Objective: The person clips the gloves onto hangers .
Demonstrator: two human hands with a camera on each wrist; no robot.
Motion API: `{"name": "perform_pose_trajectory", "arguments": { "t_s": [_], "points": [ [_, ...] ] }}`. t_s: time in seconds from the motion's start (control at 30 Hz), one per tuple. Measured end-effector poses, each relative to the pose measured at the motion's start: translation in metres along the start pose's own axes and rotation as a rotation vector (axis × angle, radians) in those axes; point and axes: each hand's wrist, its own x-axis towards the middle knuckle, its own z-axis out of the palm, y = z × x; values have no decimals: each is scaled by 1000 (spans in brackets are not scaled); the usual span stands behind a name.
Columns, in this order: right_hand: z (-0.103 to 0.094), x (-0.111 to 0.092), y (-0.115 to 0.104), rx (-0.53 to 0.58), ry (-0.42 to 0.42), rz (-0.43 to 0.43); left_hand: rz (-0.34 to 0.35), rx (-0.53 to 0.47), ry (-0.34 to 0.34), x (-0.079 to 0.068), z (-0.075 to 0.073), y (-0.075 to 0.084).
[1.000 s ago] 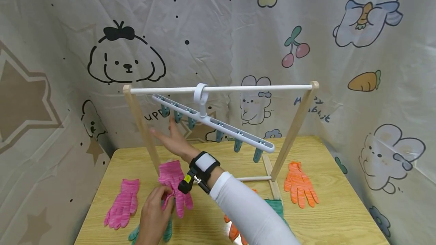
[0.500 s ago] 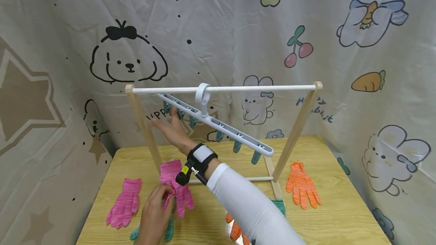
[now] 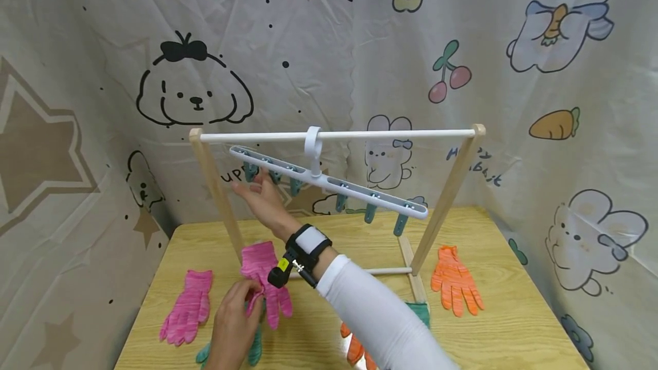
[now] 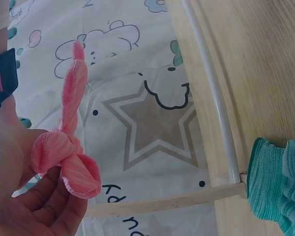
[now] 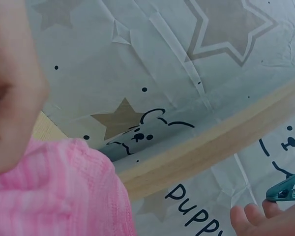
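Pinching: left hand, pink glove at its fingertips. Right hand, farther forward: fingers loosely spread, fingertips at teal clip.

Under the hanger, at right, a hand can pass; the left post stands near the right hand.

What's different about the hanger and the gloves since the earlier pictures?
The white hanger has slid slightly right along the white rod, and its right end has swung right and back, closer to parallel with the rod. The right grip is still at its left clips. Nothing was newly grasped or released: the left grip still holds a pink glove. The orange glove at right stayed put.
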Motion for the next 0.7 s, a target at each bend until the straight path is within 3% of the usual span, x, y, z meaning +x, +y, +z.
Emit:
{"name": "perform_pose_trajectory", "arguments": {
  "t_s": [0.23,0.47,0.7],
  "points": [
    [1,-8,1,-29,6,-36,-17,15,-16,-1,1,2],
    [-1,-16,0,-124,-2,-18,-5,-5,-7,-1,0,3],
    [-3,-24,-1,-136,-8,-51,-16,15,-28,0,-2,3]
  ]
}}
